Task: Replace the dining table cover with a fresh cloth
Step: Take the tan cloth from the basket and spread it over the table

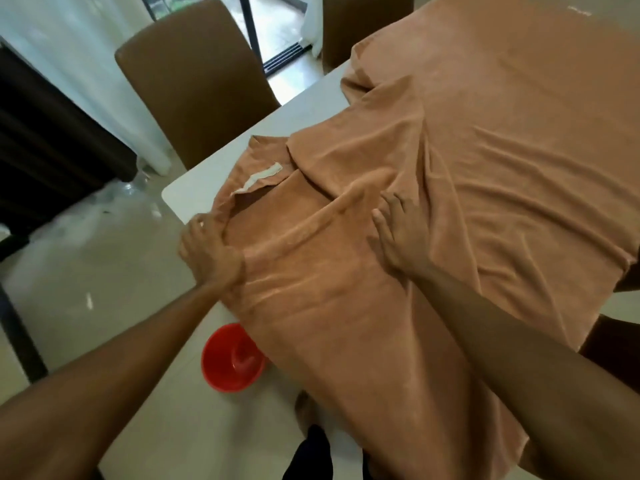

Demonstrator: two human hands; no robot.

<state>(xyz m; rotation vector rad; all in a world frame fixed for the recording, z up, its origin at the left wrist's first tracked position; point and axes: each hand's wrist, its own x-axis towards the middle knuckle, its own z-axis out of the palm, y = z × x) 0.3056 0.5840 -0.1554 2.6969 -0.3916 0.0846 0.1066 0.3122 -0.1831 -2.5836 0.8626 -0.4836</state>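
Nearest the lens, two bare forearms reaching forward over the near side of the table; left hand [211, 252] at the near left corner, fingers curled and thumb closed on a turned-back hem of the orange-brown terry cloth [485, 168], pinching it; right hand [398, 233] laid flat on the same cloth a little to the right, fingers straight and spread, gripping nothing, only pressing down.

Probable reason for the split: flat palm as an anchor against the whole sheet sliding, pinch free to draw the folded flap out toward the corner. White sewn label [263, 176] showing on that flap, so wrong side up there and not yet unfolded. Fresh cloth or old one: cannot tell from this view; judged as a spreading step, partly done.

Cloth over most of the white rectangular dining table [301, 105], smoother at the far right, rumpled in ridges near the hands, draped off the near edge toward the person's legs; bare strip of table top along the left side and at the near left corner.

Room for the pull: open table between the fold and that corner; beyond the left edge, a brown padded chair [194, 88] pushed up close, a second brown chair [363, 26] at the far end; red round plastic bowl [232, 358] low down, apparently on the floor, just beside the hanging cloth and near the feet, worth minding when stepping left.
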